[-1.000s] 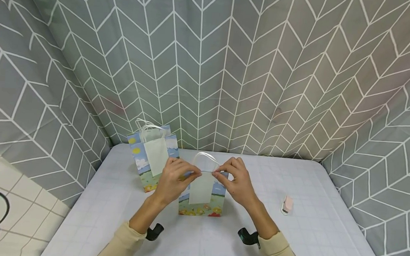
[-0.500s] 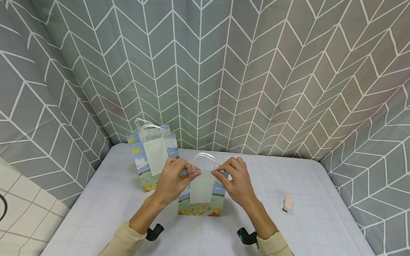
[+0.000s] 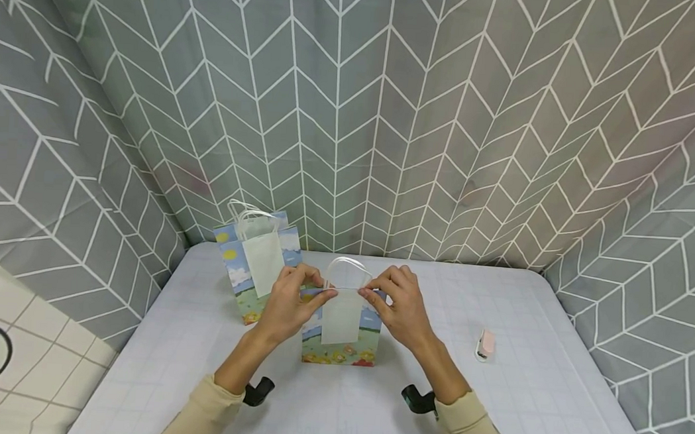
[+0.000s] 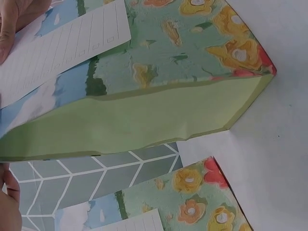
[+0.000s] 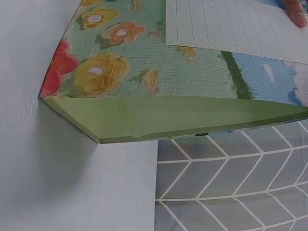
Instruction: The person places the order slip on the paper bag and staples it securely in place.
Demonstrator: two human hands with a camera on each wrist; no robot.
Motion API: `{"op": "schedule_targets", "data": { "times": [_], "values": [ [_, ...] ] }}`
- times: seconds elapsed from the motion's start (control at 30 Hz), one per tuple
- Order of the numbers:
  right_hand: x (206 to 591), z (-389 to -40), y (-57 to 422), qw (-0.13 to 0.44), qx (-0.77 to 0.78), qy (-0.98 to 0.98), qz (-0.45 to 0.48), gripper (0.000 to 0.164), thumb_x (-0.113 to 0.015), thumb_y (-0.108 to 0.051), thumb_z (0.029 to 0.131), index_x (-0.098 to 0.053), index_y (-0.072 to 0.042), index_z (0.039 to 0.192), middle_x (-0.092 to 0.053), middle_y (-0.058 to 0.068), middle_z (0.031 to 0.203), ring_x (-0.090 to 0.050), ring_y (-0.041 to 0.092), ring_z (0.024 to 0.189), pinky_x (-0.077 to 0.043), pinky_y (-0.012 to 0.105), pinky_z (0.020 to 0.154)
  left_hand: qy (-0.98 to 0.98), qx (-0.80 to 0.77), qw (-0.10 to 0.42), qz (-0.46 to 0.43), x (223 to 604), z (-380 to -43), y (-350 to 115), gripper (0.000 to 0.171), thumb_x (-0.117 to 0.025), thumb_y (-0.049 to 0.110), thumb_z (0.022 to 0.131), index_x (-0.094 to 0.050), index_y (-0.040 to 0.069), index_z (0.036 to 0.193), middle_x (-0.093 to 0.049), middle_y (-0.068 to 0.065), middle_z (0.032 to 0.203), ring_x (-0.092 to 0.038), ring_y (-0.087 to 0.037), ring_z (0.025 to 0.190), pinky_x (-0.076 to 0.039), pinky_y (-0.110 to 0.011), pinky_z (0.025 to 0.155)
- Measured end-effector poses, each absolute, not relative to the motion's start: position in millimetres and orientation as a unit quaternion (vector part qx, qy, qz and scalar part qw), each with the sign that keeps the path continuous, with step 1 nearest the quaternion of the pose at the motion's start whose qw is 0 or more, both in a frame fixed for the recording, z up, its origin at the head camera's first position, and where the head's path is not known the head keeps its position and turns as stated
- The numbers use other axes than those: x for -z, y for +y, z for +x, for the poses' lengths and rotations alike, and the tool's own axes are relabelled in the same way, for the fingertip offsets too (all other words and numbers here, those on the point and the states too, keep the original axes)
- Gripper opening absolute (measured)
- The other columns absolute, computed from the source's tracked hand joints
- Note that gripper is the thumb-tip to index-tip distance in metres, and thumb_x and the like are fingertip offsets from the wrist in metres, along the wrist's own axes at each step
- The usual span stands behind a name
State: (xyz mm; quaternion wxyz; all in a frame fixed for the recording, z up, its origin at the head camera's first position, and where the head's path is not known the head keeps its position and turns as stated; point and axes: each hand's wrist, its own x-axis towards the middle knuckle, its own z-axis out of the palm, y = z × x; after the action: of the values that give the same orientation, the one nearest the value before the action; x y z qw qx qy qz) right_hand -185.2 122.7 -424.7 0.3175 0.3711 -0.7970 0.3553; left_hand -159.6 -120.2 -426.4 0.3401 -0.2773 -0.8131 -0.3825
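Note:
A paper gift bag [image 3: 370,341] with painted sky, grass and flowers stands upright before me, its white cord handles [image 3: 349,262] raised. A white lined sheet [image 3: 341,319] lies against its front, its upper end at the bag's top edge. My left hand [image 3: 287,303] pinches that top edge left of centre, thumb in front. On the other side my right hand [image 3: 398,306] pinches the edge beside the sheet's upper right corner. The wrist views show the bag's pale green side panels [image 4: 144,118], the sheet's printed lines [image 5: 216,29] and only bits of the hands.
At the back left stand matching gift bags [image 3: 239,270] with white handles and a white sheet [image 3: 264,262] on the front one. A small pink-and-white stapler-like object [image 3: 486,345] lies right on the white-covered table [image 3: 527,400]. A patterned grey curtain [image 3: 359,125] hangs behind.
My left hand has shifted slightly left at the bag's top edge, its fingertips now a little farther from the right hand's. The right hand and the bag stay nearly still.

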Motion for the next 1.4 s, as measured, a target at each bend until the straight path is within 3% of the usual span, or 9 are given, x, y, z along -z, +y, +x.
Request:
{"op": "schedule_targets", "data": {
  "times": [0.23,0.37,0.53,0.8,1.0,1.4],
  "values": [
    [424.0,-185.4,123.5,0.319,-0.352,-0.797,0.373,0.014,-0.084,-0.013,0.078,-0.075,-0.015,0.088,-0.056,-0.005,0.085,-0.040,0.012,0.077,-0.030,0.033,0.076,-0.813,0.401,0.315,-0.280,425.8,-161.2,-123.6,0.039,-0.088,0.015,0.078,-0.065,0.011,0.109,-0.073,0.002,0.094,-0.065,-0.016,0.091,-0.042,-0.039,0.079],
    [424.4,-184.3,125.1,0.322,-0.353,-0.794,0.376,0.011,-0.083,-0.014,0.079,-0.075,-0.016,0.087,-0.057,-0.005,0.086,-0.040,0.012,0.077,-0.030,0.034,0.076,-0.809,0.394,0.315,-0.303,426.0,-163.3,-125.4,0.028,-0.087,0.016,0.078,-0.076,0.012,0.103,-0.076,0.004,0.092,-0.069,-0.013,0.087,-0.044,-0.040,0.082],
    [425.6,-182.6,129.3,0.324,-0.353,-0.792,0.378,0.010,-0.082,-0.016,0.080,-0.076,-0.018,0.087,-0.057,-0.006,0.086,-0.038,0.012,0.076,-0.029,0.033,0.076,-0.796,0.395,0.321,-0.328,426.2,-163.4,-124.0,0.017,-0.088,0.016,0.077,-0.080,0.014,0.092,-0.075,0.006,0.086,-0.068,-0.012,0.081,-0.046,-0.040,0.083],
    [426.6,-181.3,134.0,0.306,-0.364,-0.800,0.366,0.016,-0.085,-0.011,0.076,-0.076,-0.017,0.087,-0.057,-0.007,0.087,-0.040,0.011,0.079,-0.028,0.032,0.077,-0.788,0.401,0.321,-0.339,425.4,-163.4,-119.4,0.017,-0.088,0.012,0.076,-0.081,0.012,0.091,-0.073,0.005,0.082,-0.066,-0.019,0.075,-0.048,-0.041,0.084],
    [425.9,-179.4,137.7,0.278,-0.376,-0.807,0.361,0.013,-0.083,-0.017,0.082,-0.075,-0.019,0.092,-0.059,-0.008,0.090,-0.042,0.011,0.082,-0.030,0.033,0.079,-0.791,0.399,0.320,-0.335,426.0,-162.9,-120.3,0.015,-0.087,0.015,0.078,-0.081,0.013,0.092,-0.073,0.006,0.083,-0.065,-0.014,0.077,-0.048,-0.038,0.082],
    [433.3,-176.5,174.9,0.258,-0.400,-0.818,0.321,0.017,-0.082,-0.011,0.083,-0.073,-0.020,0.095,-0.057,-0.012,0.082,-0.044,0.009,0.081,-0.032,0.032,0.077,-0.782,0.403,0.334,-0.339,427.6,-164.0,-119.1,0.016,-0.088,0.012,0.076,-0.081,0.011,0.090,-0.073,0.005,0.081,-0.063,-0.012,0.076,-0.048,-0.034,0.076]
  ]
}}
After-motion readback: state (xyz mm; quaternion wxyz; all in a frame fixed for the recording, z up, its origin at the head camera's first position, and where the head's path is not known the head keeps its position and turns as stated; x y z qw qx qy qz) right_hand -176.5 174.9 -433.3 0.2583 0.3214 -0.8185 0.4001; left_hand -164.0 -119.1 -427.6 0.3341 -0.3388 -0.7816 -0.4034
